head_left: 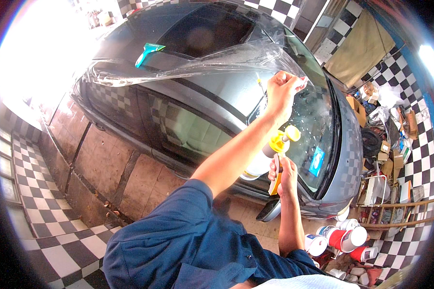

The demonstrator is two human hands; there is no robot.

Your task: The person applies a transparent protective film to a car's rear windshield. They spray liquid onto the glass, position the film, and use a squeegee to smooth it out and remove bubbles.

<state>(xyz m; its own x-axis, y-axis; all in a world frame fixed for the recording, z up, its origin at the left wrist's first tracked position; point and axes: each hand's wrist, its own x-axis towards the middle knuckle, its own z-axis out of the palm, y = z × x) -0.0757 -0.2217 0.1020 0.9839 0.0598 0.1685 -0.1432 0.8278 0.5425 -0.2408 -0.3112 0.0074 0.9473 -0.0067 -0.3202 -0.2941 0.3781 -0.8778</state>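
Observation:
My left hand (280,94) is closed in a pinch at the corner of a clear plastic film (212,62), above the car's roof edge and windshield. The film stretches leftward over the roof in loose folds. My right hand (286,174), lower and nearer me, wraps around the handle of a yellow-and-white pump sprayer (278,142) with a yellow knob on top. Part of the sprayer's white body is hidden behind my left forearm. Farther off, a teal squeegee (148,54) lies on the dark car (202,91). Droplets dot the windshield (308,115).
A blue sticker (317,161) is on the windshield, and a side mirror (269,210) sticks out near me. Paint buckets (345,238) stand at lower right. Boxes and clutter (386,125) line the right wall. Tiled floor (106,168) runs along the car's near side.

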